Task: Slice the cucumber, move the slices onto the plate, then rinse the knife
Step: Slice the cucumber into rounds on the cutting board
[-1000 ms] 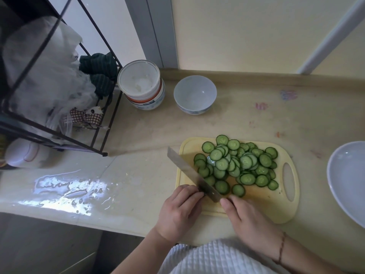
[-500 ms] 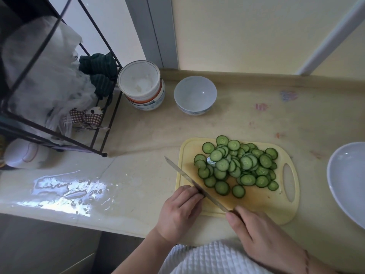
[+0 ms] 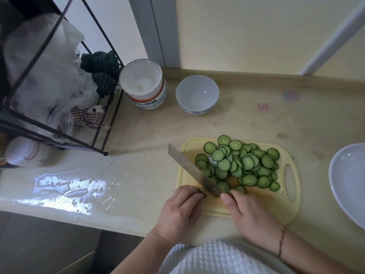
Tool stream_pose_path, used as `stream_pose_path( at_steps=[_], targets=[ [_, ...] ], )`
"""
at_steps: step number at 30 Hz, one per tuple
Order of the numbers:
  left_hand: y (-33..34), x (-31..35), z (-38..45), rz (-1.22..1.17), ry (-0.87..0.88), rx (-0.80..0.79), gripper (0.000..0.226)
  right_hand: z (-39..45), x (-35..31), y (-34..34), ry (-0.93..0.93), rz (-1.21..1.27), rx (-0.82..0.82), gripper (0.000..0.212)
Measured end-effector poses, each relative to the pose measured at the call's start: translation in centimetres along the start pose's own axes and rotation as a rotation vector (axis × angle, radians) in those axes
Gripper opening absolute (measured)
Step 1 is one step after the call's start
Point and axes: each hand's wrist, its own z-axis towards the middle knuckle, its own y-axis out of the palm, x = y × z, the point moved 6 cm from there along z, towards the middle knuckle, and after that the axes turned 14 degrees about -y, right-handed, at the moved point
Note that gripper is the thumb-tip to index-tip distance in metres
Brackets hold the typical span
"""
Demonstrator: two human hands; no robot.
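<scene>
- The counter (image 3: 246, 123) carries everything; a wet patch shines on its near left part.
- The plate (image 3: 347, 180) sits at the right edge, partly out of view, just beside the board and with no slices on it.
- The yellow cutting board (image 3: 276, 206) lies in the near middle, handle hole to the right.
- The cucumber slices (image 3: 241, 165) are heaped on the board's far half, overlapping one another.
- The knife (image 3: 192, 171) slants across the board's left end, tip far-left over the counter, heel near the hands.
- The right hand (image 3: 250, 216) is wrapped around the knife handle, which it hides.
- The left hand (image 3: 177, 210) has its fingers curled down, pinching a small dark cucumber end (image 3: 202, 192) against the board's near left corner, touching the blade's side.
- Judgement: slicing is at its last cut or two; moving the slices and rinsing are not yet begun.
- Next calls for finishing or discarding the stub with fingertips tucked back, then scooping slices rightward to the plate.
</scene>
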Motion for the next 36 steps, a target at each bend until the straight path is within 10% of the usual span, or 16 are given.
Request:
stream_pose_path(
  at_steps=[36],
  targets=[
    [-0.2, 0.2, 0.8, 0.047, 0.007, 0.008, 0.009, -0.7, -1.9, -0.4, -0.114, -0.035, -0.009, 0.050]
  ],
)
